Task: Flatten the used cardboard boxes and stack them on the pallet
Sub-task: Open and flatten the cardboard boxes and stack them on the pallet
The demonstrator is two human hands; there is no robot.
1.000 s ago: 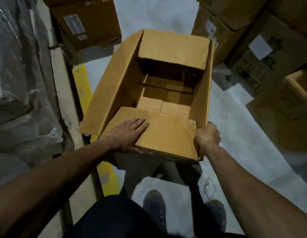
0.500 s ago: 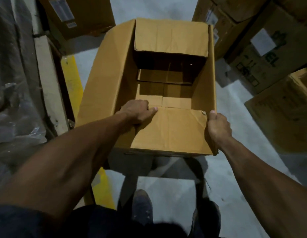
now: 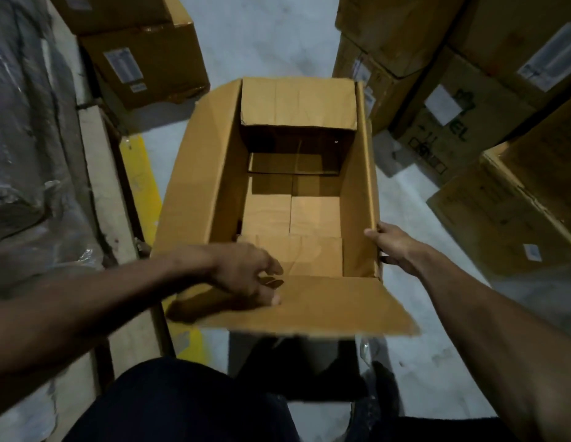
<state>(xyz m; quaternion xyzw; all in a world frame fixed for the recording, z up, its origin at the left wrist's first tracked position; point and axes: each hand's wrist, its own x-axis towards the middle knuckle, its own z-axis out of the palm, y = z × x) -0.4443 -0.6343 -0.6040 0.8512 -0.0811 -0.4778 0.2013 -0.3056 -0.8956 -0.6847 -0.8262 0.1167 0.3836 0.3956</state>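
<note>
Head view: an open cardboard box [image 3: 214, 173] of plain brown corrugated board, creased and matte, is held above the grey concrete floor [image 3: 258, 36]. Its near flap [image 3: 335, 301] folds outward toward the person; the far flap tilts inward. The left hand [image 3: 245, 275] rests on the near flap, fingers loosely curled. The right hand [image 3: 392, 244] grips the box's right wall. Taped, labelled cartons [image 3: 469, 100] stand around.

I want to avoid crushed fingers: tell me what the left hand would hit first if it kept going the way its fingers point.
The left hand points rightward across the near flap. It would probably slide along that flap toward the box's right wall; depth is unclear.
</note>
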